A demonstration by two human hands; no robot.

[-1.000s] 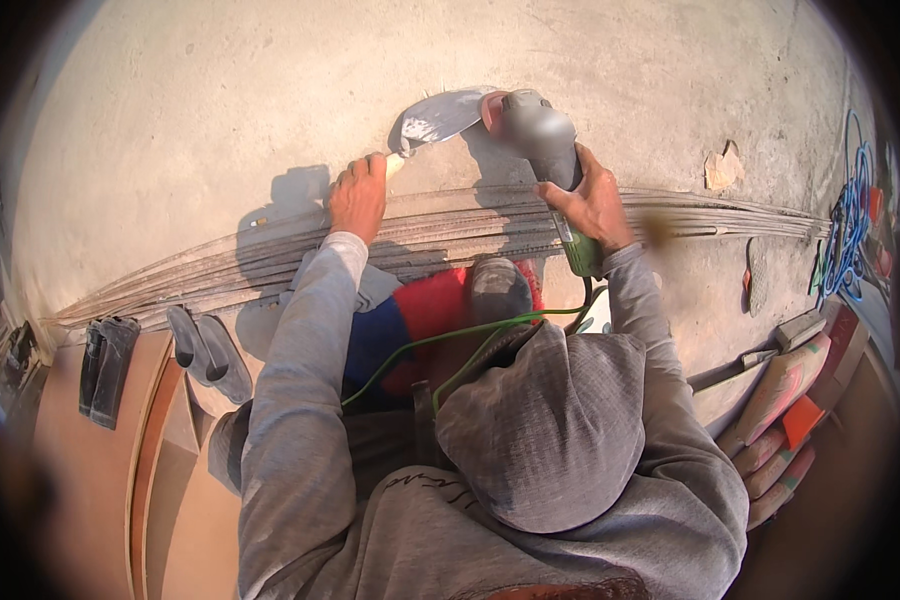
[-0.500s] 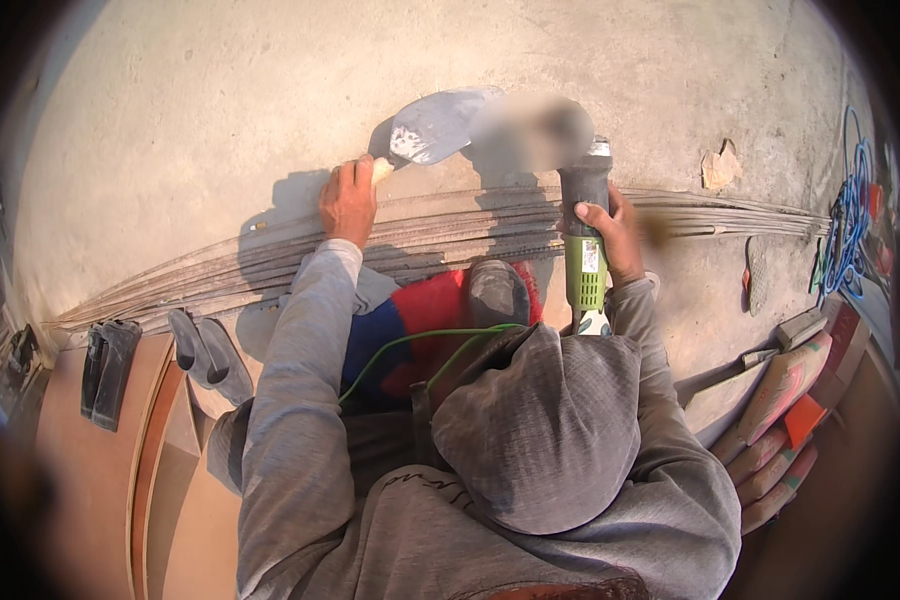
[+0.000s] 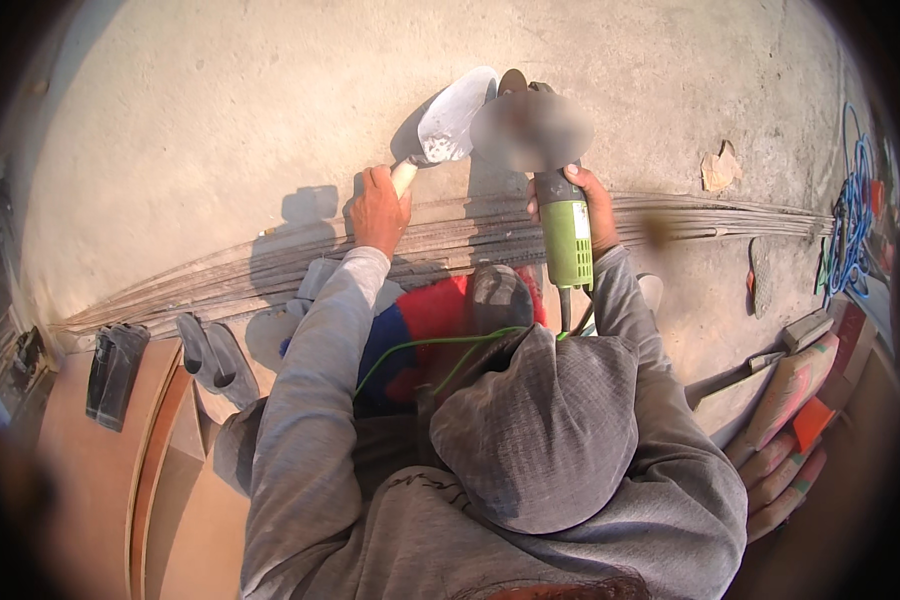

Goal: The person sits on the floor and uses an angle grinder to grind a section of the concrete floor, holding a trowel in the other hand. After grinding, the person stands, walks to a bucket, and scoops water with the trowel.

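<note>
My left hand (image 3: pixel 378 215) is closed round the pale handle of a trowel (image 3: pixel 452 122), whose rounded grey blade points up and to the right, away from me. My right hand (image 3: pixel 594 205) grips a green and black angle grinder (image 3: pixel 568 240) held lengthwise, its cord end toward me. The grinder's head lies beside the trowel's right edge. A blurred patch covers much of that head, so I cannot tell whether its disc touches the blade.
Long thin rods (image 3: pixel 450 232) lie across the concrete floor (image 3: pixel 220 110) under my arms. Slippers (image 3: pixel 215 360) and boards (image 3: pixel 90 470) are at the left. Coiled blue cable (image 3: pixel 850 230), a sandal (image 3: pixel 759 275) and filled sacks (image 3: pixel 795 400) are at the right. A torn brown scrap (image 3: pixel 720 166) lies beyond the rods.
My left hand has shifted right, and the trowel blade has swung more upright, pointing farther away. The angle grinder has moved left and away from me, its head now closer to the blade.
</note>
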